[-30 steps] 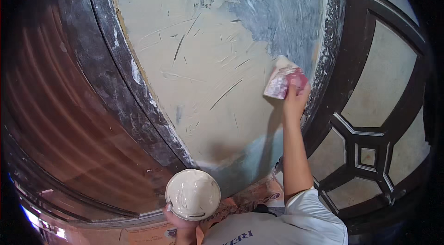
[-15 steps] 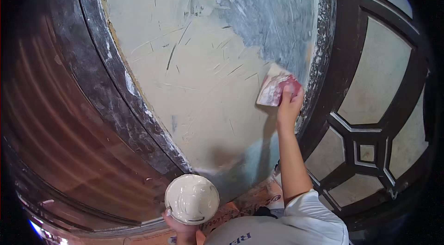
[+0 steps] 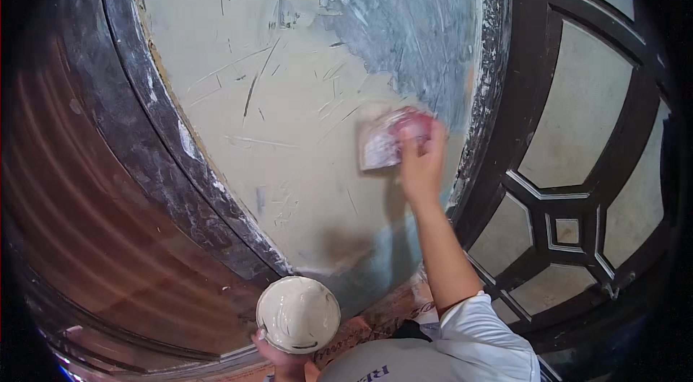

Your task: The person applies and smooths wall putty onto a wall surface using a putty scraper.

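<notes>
A flat panel [image 3: 238, 93] carries cream filler with scratch marks, a grey-blue patch at its upper right and a pale blue band near its foot. Against it, at the edge of the grey patch, my right hand [image 3: 419, 158] grips a putty spreader [image 3: 384, 138], its pink and white blade smeared and blurred by motion. Low in the view, my left hand [image 3: 278, 349] holds a round container [image 3: 296, 310] heaped with smooth cream filler, beside the panel's lower left corner.
A worn dark frame [image 3: 159, 115] borders the panel at left, beside a reddish-brown glossy surface [image 3: 86, 216]. At right stands a dark panelled door [image 3: 538, 115] with pale insets and a paint-flecked edge. Printed sheeting [image 3: 364, 324] lies along the bottom behind my body.
My right hand and the spreader have moved leftward and a little down across the panel. My left hand and the container sit slightly lower, and the view has shifted slightly.
</notes>
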Motion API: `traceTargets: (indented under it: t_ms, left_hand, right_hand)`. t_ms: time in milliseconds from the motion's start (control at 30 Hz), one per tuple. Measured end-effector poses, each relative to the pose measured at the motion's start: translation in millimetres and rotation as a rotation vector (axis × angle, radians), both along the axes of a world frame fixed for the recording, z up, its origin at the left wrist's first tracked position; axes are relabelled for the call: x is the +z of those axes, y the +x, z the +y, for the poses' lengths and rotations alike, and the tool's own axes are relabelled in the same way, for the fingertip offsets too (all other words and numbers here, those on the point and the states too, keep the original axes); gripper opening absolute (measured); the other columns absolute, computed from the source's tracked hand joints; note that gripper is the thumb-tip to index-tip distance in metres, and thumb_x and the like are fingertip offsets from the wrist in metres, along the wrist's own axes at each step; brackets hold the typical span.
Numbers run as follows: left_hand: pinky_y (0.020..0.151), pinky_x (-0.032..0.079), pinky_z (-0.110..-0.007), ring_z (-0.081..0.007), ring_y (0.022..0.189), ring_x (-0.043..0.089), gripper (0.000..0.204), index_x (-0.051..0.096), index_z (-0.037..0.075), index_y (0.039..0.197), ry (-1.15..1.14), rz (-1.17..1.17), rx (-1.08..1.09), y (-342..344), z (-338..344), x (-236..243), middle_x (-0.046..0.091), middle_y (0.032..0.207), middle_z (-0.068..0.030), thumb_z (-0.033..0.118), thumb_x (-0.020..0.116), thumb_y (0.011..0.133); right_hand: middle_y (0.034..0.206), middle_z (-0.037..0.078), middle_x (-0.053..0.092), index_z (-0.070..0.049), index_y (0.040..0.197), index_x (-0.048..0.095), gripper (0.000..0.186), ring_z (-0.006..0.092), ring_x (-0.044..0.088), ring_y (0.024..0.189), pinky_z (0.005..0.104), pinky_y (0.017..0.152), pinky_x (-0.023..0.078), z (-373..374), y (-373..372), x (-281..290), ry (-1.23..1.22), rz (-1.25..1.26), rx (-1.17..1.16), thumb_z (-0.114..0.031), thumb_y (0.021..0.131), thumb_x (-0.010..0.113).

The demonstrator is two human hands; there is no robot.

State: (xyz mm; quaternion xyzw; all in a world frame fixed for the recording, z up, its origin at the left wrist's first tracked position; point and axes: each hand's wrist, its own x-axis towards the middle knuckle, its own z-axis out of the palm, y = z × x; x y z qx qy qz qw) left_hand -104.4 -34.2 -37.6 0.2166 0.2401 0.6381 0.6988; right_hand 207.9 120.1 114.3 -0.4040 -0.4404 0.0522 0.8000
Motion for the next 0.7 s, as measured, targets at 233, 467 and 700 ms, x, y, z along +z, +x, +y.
traceTargets:
  t_ms: [233,467,700]
  left_hand:
    - [0.099,0.043,-0.050,-0.0371,0.120,0.052,0.082,0.044,0.003,0.139,0.053,-0.045,-0.088,-3.6,7.0,-13.1,0.051,0.136,-0.0164,0.060,0.036,0.080]
    - [0.099,0.042,-0.052,-0.0380,0.122,0.050,0.082,0.041,0.006,0.141,0.032,-0.029,-0.066,-2.4,8.4,-8.6,0.047,0.140,-0.0157,0.060,0.034,0.080]
    - [0.099,0.043,-0.052,-0.0375,0.122,0.050,0.084,0.042,0.007,0.142,0.045,-0.074,-0.090,4.6,9.3,-1.6,0.048,0.139,-0.0156,0.062,0.031,0.080]
  right_hand:
    - [0.109,0.012,0.060,0.002,0.118,0.048,0.029,0.0172,0.060,0.095,0.0297,0.082,0.049,29.7,53.2,-16.5,0.033,0.235,-0.021,-0.016,0.096,0.056]
    - [0.099,0.010,0.061,-0.003,0.108,0.057,0.024,0.0203,0.060,0.091,0.0342,0.082,0.045,-18.9,-41.2,-24.6,-0.273,-0.251,0.157,-0.016,0.089,0.063]
    - [0.089,0.010,0.062,-0.005,0.103,0.059,0.027,0.0246,0.059,0.084,0.0381,0.081,0.043,3.0,-27.1,5.1,-0.176,-0.538,-0.065,-0.029,0.089,0.064]
